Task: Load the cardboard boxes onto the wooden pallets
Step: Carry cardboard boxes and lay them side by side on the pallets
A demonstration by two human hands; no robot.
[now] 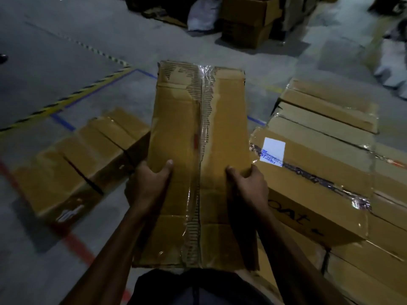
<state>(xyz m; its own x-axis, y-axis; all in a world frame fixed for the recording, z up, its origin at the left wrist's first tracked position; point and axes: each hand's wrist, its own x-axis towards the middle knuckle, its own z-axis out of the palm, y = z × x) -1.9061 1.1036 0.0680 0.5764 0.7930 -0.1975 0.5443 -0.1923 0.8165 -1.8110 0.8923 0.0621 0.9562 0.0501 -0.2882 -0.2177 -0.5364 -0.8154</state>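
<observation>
I hold a long cardboard box (176, 119) lengthwise in front of me, above the floor. Its top is torn along the taped middle seam. My left hand (149, 183) grips its left side with the thumb on top. My right hand (247, 183) grips its right side the same way. To the right lies a stack of similar long boxes (326, 155), one with a white label (273, 150) and shiny tape. On the floor to the left lie other boxes (83, 159) side by side. No wooden pallet shows.
The grey concrete floor carries a yellow-black hazard stripe (72, 97), blue lines and a red line (74, 245). More cardboard boxes (248, 20) and a white sack (204, 14) stand at the back. Pale bundles (392, 69) sit at the far right.
</observation>
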